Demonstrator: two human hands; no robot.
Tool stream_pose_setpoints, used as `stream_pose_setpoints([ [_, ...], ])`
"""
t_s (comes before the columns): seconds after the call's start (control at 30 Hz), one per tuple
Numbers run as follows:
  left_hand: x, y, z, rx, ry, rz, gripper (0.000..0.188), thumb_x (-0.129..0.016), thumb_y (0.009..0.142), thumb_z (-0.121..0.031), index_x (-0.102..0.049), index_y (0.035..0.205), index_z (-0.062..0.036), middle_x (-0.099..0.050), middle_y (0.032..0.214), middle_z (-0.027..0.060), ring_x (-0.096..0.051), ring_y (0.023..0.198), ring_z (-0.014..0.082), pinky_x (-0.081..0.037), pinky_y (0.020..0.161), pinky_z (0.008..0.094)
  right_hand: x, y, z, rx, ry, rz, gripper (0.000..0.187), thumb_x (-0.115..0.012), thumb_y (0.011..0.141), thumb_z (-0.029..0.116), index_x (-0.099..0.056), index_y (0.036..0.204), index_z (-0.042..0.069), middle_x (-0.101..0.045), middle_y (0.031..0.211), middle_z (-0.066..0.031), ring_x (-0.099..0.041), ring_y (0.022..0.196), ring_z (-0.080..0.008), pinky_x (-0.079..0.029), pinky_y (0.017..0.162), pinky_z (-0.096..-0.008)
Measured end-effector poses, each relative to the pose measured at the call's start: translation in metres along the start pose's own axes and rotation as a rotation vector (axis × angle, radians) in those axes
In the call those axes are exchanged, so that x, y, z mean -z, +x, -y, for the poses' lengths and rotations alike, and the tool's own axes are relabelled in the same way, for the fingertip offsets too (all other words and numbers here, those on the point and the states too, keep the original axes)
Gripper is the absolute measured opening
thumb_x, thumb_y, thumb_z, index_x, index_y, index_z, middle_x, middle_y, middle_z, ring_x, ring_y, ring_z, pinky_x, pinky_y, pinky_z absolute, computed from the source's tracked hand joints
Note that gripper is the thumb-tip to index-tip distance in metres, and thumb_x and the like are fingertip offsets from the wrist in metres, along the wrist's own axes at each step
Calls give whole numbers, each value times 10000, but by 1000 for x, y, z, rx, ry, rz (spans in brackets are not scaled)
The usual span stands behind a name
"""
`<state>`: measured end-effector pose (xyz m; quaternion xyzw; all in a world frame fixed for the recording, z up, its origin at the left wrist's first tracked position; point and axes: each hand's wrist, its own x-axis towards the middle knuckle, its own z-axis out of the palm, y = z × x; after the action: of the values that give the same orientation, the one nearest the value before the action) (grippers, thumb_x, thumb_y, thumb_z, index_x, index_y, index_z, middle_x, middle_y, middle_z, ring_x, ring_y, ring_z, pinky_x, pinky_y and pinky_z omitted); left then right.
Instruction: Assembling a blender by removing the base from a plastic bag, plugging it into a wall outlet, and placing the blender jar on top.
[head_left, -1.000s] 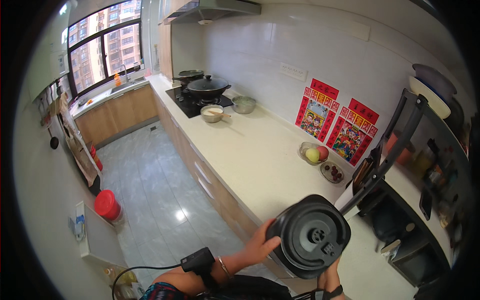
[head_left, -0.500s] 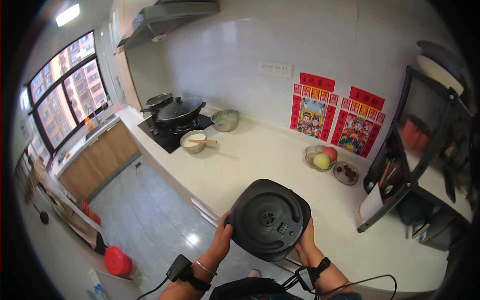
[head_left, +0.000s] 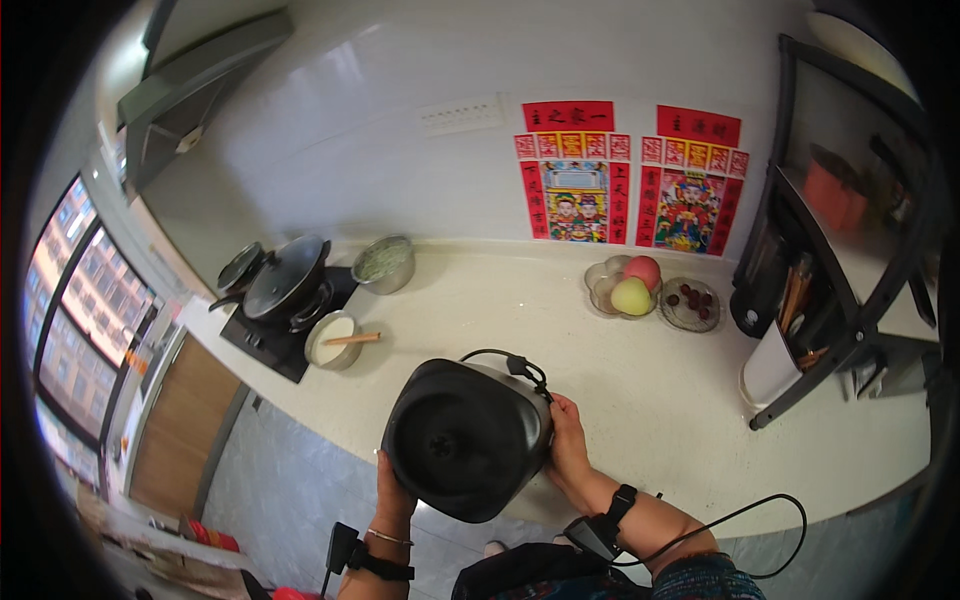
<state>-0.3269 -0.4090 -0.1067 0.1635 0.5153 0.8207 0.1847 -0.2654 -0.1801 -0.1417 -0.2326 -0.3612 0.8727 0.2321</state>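
Both hands hold a black, rounded-square kitchen appliance (head_left: 455,435) over the front edge of the counter. Its dark face, with a round raised area and a small central vent, is turned toward me. A grey side shows on the right, where a black power cord (head_left: 525,368) is bunched. My left hand (head_left: 395,485) grips the lower left side, its fingers mostly hidden underneath. My right hand (head_left: 568,440) is pressed to the right side, just below the cord. The exact kind of appliance is unclear.
On the pale counter (head_left: 470,300) stand a white-filled bowl (head_left: 328,342), a bowl of greens (head_left: 385,268) and a lidded wok (head_left: 285,280) on the hob. Farther right are a fruit bowl (head_left: 605,285), a plate of dark red fruit (head_left: 690,305) and a black rack (head_left: 855,340).
My view has swung to the right. The appliance has turned in my hands, so its grey side and bunched cord now show. Both hands still hold it.
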Motion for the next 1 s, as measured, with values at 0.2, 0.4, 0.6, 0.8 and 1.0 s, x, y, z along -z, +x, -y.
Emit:
stream_pose_setpoints([
  [0.2,18,35,9,68,-112,-85,571,-283,921,-489,-384,1288,-64,-444,1273,130,-451,1150,260,-382,973,392,-15,12,8,-54,30,-37,210,-414,912,174,-475,1088,75,-508,969,-22,-447,904,-120,-381,832,-257],
  [0.4,18,50,10,62,-52,-1,658,-365,881,-542,-315,1333,-66,-400,1317,111,-403,1203,241,-347,1004,376,-14,26,19,-113,-11,-18,181,-448,908,140,-512,1061,67,-532,952,-22,-467,874,-116,-406,781,-254],
  [0.6,28,60,19,69,-19,14,661,-357,884,-540,-311,1334,-57,-398,1318,113,-385,1215,234,-325,1011,367,8,56,15,-127,-197,2,143,-471,897,89,-551,1011,54,-568,877,-18,-500,768,-117,-421,728,-242],
  [0.8,23,70,19,91,54,-11,567,-326,904,-496,-403,1276,-75,-472,1252,109,-472,1138,250,-392,958,388,43,83,0,167,-717,45,174,-550,795,44,-558,968,34,-577,849,-58,-540,763,-154,-439,683,-280],
  [1.0,19,77,12,123,109,49,638,-350,895,-506,-327,1322,-33,-396,1321,111,-378,1219,221,-285,1026,347,33,89,24,233,-917,56,255,-569,721,25,-541,974,33,-559,723,-71,-547,684,-185,-443,639,-304],
])
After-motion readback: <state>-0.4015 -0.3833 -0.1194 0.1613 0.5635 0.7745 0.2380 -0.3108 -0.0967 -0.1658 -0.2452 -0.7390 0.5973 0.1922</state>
